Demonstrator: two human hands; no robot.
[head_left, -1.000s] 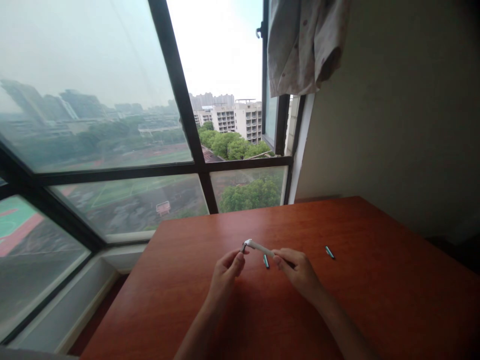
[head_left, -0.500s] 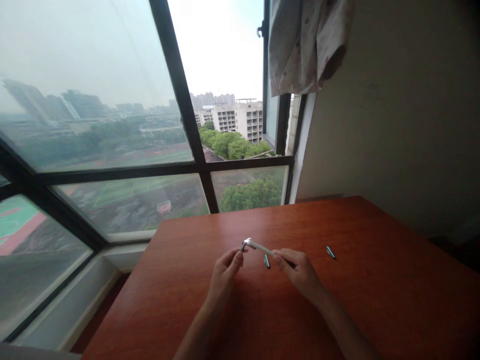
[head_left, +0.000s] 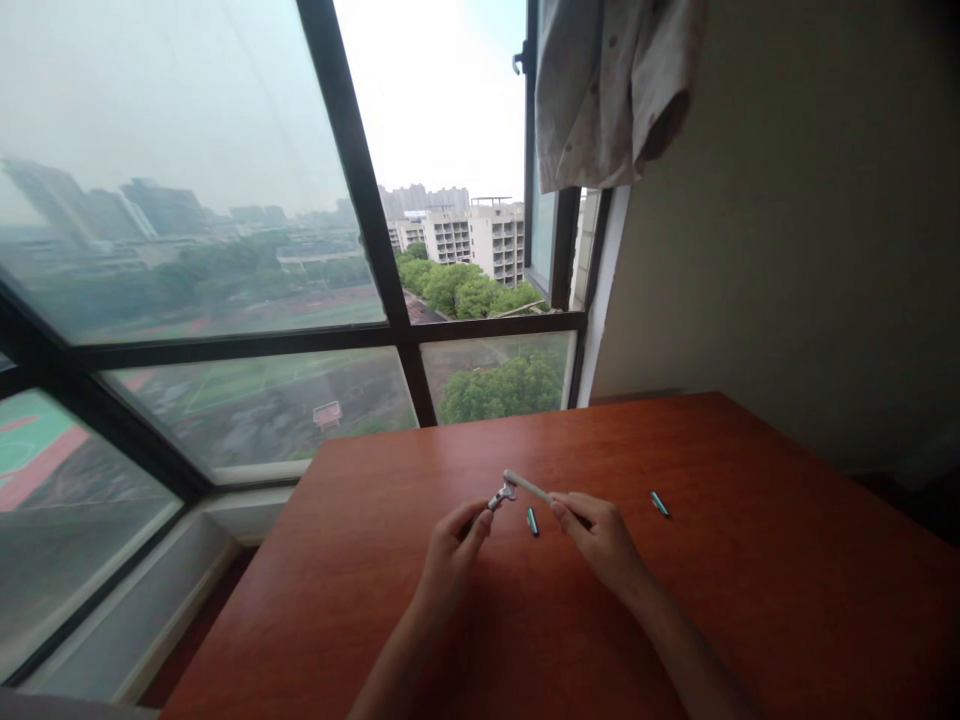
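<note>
Left hand (head_left: 450, 545) curled, thumb pressed against the fingers, grips a slim tool (head_left: 496, 497) with a shiny silver metal head and a darker handle that runs back into the palm. Opposite it, the right hand (head_left: 600, 540) pinches a pale, whitish-grey rod (head_left: 531, 487) with a rounded end between thumb and forefinger. Both hands are raised over the reddish-brown wooden table (head_left: 315, 590), angled inward, so that the rod's tip meets or nearly meets the silver head; whether they actually touch is too small to tell.

Just beyond the fingers, between the two hands, lies a small teal-and-black bar (head_left: 532, 521). A second, similar teal-and-black bar (head_left: 660, 503) rests well apart, to the right of the right hand.

The step in hand seems to be working the rod's end against the metal head, with both pieces held clear of the wood. Such a move calls for a firm left grip to steady the tool, while small wrist turns on the right guide the tip; too much push could make the head slip aside.
</note>
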